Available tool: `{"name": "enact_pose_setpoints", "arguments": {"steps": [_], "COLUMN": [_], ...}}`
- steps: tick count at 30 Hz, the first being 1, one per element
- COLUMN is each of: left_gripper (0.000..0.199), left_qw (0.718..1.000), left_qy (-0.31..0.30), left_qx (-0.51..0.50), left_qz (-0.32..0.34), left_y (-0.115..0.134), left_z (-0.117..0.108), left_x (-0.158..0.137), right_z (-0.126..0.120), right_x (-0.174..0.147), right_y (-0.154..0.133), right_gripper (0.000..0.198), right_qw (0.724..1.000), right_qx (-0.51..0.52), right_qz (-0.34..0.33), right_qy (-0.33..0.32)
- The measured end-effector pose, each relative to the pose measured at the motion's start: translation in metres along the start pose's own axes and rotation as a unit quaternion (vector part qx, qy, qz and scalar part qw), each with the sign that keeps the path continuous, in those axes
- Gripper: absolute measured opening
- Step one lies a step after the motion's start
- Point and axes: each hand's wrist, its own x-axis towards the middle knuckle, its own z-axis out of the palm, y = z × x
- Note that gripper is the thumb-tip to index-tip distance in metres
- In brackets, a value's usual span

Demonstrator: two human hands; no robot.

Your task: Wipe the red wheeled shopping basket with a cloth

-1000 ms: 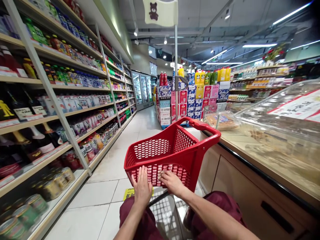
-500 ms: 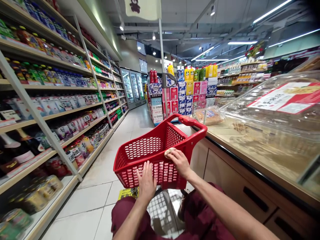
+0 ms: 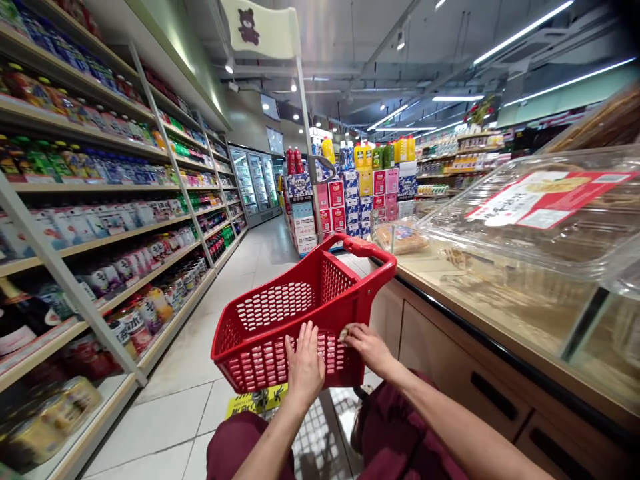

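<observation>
A small red shopping cart (image 3: pixel 280 300) with slotted plastic sides stands right in front of my knees. My left hand (image 3: pixel 306 367) rests with straight fingers against the near side of its basket and holds nothing. Farther right, my right hand (image 3: pixel 369 348) pinches a small pale cloth (image 3: pixel 345 333) and presses it to the same side, near the rear corner below the handle (image 3: pixel 373 252). My fingers cover part of the cloth. A pole with a cream bear flag (image 3: pixel 263 28) rises beyond the basket.
Shelves of drinks (image 3: pixel 125 227) line the left side of the aisle. A counter (image 3: pixel 450 307) with clear plastic food boxes (image 3: pixel 545 207) runs close on my right. Stacked drink cartons (image 3: pixel 350 200) and glass-door fridges (image 3: pixel 255 180) stand ahead. A yellow sign (image 3: pixel 240 405) hangs under the cart.
My right hand has moved the cloth from the basket's top rim down onto its slotted side. My left hand stays flat on the side. The view has shifted slightly.
</observation>
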Motion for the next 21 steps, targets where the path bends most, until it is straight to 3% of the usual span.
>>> {"name": "enact_pose_setpoints", "arguments": {"steps": [2,4,6,8,11,13,15,16,18,21], "left_gripper": [0.057,0.057,0.058,0.059,0.058,0.059,0.061,0.063,0.064,0.064], "left_qw": [1.000,1.000,1.000,1.000,0.999,0.997,0.994,0.993,0.991,0.990], "left_qy": [-0.002,-0.005,-0.003,0.001,0.000,-0.013,-0.033,-0.043,-0.059,-0.075], "left_qx": [0.001,-0.001,-0.003,0.002,0.017,0.028,0.035,0.038,0.039,0.041], "left_qz": [0.000,-0.006,-0.009,-0.011,-0.037,-0.073,-0.099,-0.105,-0.111,-0.110], "left_y": [0.001,0.001,0.001,0.000,-0.007,-0.013,-0.018,-0.019,-0.021,-0.022], "left_z": [0.000,-0.001,-0.001,-0.002,-0.002,-0.001,0.000,0.000,0.001,0.000], "left_x": [0.003,0.007,0.011,0.015,0.019,0.021,0.022,0.023,0.023,0.023], "right_z": [-0.008,-0.018,-0.025,-0.027,-0.030,-0.039,-0.050,-0.053,-0.053,-0.044], "right_x": [0.003,0.012,0.015,0.009,-0.003,0.005,0.027,0.039,0.061,0.074], "right_y": [0.008,0.020,0.029,0.031,0.034,0.044,0.055,0.058,0.054,0.036], "right_gripper": [0.027,0.030,0.031,0.031,0.033,0.032,0.034,0.035,0.036,0.036], "right_qw": [0.999,0.990,0.980,0.987,0.998,0.993,0.971,0.963,0.968,0.989], "right_qx": [-0.004,-0.026,-0.045,-0.038,-0.002,-0.011,-0.050,-0.067,-0.085,-0.089], "right_qz": [0.019,0.075,0.127,0.122,0.056,0.083,0.163,0.191,0.190,0.108], "right_qy": [0.044,0.116,0.146,0.102,0.031,0.083,0.166,0.176,0.139,0.051]}}
